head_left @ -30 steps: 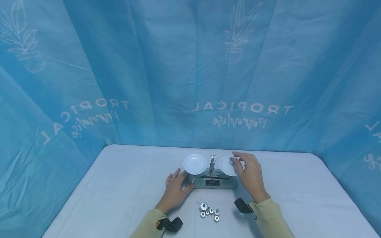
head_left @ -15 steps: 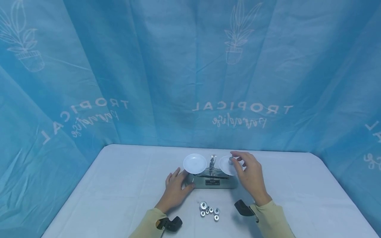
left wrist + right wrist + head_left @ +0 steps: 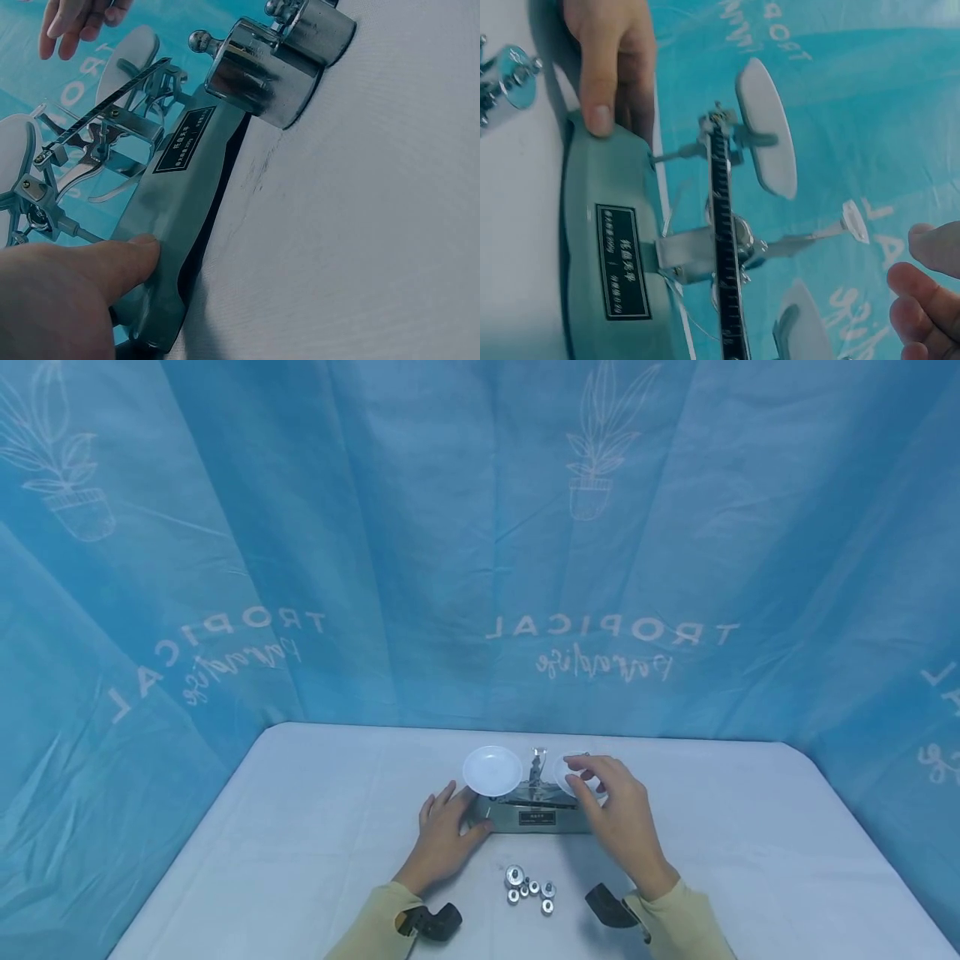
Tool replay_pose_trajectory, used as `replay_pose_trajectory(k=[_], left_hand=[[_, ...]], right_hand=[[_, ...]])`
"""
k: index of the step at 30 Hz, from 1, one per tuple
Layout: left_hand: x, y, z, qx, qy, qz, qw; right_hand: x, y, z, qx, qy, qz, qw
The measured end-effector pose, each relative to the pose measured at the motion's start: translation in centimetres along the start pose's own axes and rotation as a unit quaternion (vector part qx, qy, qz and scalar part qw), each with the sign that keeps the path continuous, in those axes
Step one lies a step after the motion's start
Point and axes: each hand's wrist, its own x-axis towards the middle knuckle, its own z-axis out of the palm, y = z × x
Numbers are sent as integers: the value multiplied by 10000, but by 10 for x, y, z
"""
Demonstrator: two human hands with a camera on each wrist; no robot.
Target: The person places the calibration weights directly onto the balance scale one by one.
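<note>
A balance scale with a grey-green base and two white pans stands on the table. My left hand holds the left end of its base. The thumb lies on the front face in the left wrist view, the other fingers behind. Nothing sits on the left pan. My right hand hovers over the right pan, thumb and index finger apart with nothing between them. Behind those fingers the small metal weight is nearly hidden. In the right wrist view the right hand's fingers are loosely bent beside the pan.
Several silver knobbed weights stand in a cluster on the white-covered table, in front of the scale. A blue printed curtain hangs behind and at both sides. Black wrist cameras jut out from both wrists.
The right hand has let go of the small metal weight over the right pan. Its fingers have parted and moved slightly left. The left hand stays on the base.
</note>
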Motion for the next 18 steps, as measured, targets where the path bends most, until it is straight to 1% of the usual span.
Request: replay_pose_trajectory(k=[5, 9, 14, 18], left_hand=[[-1, 0, 1, -8, 19, 37, 10000], [-1, 0, 1, -27, 4, 62, 10000], [-1, -1, 0, -40, 45, 102, 9999], [-2, -1, 0, -39, 48, 108, 9999]], right_hand=[[-8, -8, 1, 51, -161, 143, 9998], [-16, -12, 2, 239, -292, 157, 9992], [-25, -16, 4, 531, -349, 176, 9978], [-32, -19, 5, 606, -479, 181, 9968]])
